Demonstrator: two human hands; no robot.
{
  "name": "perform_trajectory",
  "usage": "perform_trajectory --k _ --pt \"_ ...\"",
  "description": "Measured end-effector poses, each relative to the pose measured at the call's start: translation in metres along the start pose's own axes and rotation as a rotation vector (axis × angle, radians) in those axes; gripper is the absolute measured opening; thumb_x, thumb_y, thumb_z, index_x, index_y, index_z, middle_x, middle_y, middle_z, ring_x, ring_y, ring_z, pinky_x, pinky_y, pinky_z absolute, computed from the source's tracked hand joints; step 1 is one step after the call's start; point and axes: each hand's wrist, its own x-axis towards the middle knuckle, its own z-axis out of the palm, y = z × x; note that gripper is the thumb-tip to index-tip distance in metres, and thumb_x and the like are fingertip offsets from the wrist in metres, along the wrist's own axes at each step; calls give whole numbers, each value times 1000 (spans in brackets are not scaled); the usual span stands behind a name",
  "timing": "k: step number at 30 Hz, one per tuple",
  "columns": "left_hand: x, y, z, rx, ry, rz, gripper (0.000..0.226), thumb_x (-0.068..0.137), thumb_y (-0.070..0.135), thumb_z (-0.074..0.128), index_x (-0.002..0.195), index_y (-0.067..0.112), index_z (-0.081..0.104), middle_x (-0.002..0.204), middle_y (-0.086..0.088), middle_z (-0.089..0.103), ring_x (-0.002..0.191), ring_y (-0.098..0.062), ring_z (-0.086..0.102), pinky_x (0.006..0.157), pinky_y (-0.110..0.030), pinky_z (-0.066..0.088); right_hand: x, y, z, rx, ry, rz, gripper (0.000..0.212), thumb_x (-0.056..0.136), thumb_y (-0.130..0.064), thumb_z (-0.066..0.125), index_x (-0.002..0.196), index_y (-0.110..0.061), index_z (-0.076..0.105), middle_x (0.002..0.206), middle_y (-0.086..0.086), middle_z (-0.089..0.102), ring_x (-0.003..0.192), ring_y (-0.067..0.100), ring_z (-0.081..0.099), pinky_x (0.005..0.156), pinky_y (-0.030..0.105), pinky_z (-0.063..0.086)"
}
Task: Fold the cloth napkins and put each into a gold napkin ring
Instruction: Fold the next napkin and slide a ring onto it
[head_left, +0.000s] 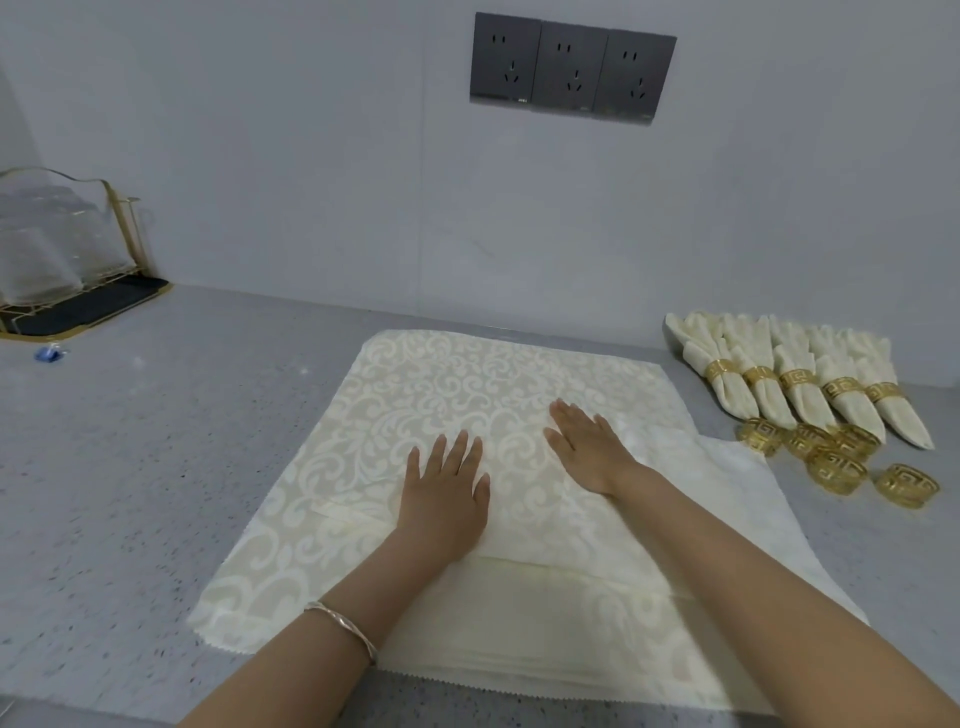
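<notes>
Step in hand: I read this as the smoothing stage, ahead of the first fold; the top napkin lies spread, pattern side up, with no crease set in it yet.
Left hand: palm down on the near middle of the napkin, fingers straight and slightly apart, gripping nothing.
Right hand: flat on the cloth just beside the left, fingers straight and close together, gripping nothing.
Napkin position: centre of the bench, resting on a stack of further napkins whose edges show at the near and right sides.
Finished work: five ringed napkins lie in a row at the far right.
Loose gold rings: five, clustered just in front of that row, apart from the cloth.
Progress: I judge the task roughly half done.
Next move: I expect it calls for pinching one edge or corner of the top layer alone, so the napkin beneath stays put, and carrying it across evenly.
</notes>
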Motion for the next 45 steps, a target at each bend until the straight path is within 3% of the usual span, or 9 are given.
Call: perform_trajectory --k 7,18,23,27,32,34,37,41,45 --pt "-1 11 -3 11 12 158 57 102 45 16 153 28 -4 160 6 -10 147 -16 -14 118 -43 -12 -60 52 -19 484 454 358 48 94 -28 52 139 -15 42 147 5 39 132 25 40 110 39 32" --pt "-2 55 10 -15 -121 207 72 96 61 18 153 24 -5 159 6 -14 146 -17 -17 118 -44 -13 -110 120 -43 271 324 888 97 80 -57 64 145 0 20 151 18 24 138 37 23 110 41 25" --pt "-2 60 10 -24 -91 176 64 99 53 17 153 25 -4 160 7 -13 146 -17 -15 118 -43 -12 -108 126 -43 518 374 846 61 80 -41 69 127 -9 47 128 17 52 120 36 46 101 42 38" --pt "-3 63 11 -39 -79 156 60 101 48 17 153 25 -3 160 6 -11 147 -17 -14 118 -43 -11 -111 124 -34 533 615 625 15 87 -24 63 90 -10 57 91 9 59 81 25 53 59 32 37" --pt "-3 66 8 -22 -99 146 58 102 44 16 153 24 -5 160 5 -12 147 -18 -15 117 -43 -11 -111 132 -34 453 469 673 37 88 -28 63 114 -4 57 112 13 59 105 33 55 79 37 44" --pt "-4 67 7 -20 -100 142 58 102 43 17 153 23 -4 160 5 -11 147 -19 -14 118 -43 -11 -112 130 -33 534 521 604 13 89 -22 60 90 -9 56 90 7 57 91 26 53 69 34 41" --pt "-4 70 4 4 -89 142 57 103 40 18 153 21 -1 161 2 -6 148 -21 -9 119 -43 -5 -113 122 -32 537 685 455 15 89 -15 62 78 -14 52 73 -5 50 78 20 48 58 30 33" --pt "1 74 -3 40 -89 154 56 103 34 23 153 17 8 161 -3 5 148 -27 3 119 -41 8 -116 112 -29 667 717 418 15 83 -2 67 90 -11 58 104 2 57 69 16 51 73 28 39" --pt "2 74 -2 49 -102 159 54 103 27 21 154 15 6 161 -5 3 148 -29 1 120 -42 7 -127 97 -35 875 786 388 35 82 5 66 111 -11 55 97 4 64 86 17 62 77 25 44"
